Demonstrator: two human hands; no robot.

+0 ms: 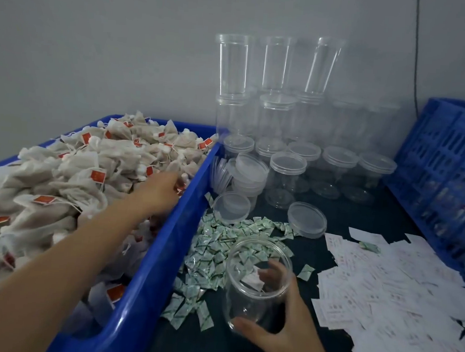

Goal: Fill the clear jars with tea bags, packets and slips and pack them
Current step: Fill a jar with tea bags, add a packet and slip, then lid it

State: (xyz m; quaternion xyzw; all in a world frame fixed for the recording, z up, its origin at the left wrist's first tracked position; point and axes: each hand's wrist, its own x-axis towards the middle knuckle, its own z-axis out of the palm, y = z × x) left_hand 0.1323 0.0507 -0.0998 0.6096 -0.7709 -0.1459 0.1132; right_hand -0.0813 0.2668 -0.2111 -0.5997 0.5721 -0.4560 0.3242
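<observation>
Steadiness counts: my right hand [277, 329] grips the jar [248, 299], mouth clear, while my left hand [162, 191] reaches among tea bags [73, 171], grasp unclear.

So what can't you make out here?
Head view:
Left hand: fingertips buried among tea bags; grasp unclear.
Paper slips: print too blurred to read.
Blue crate: contents hidden behind its lattice, cut by the right edge.
Jar in right hand: white scrap inside, blurred.
</observation>
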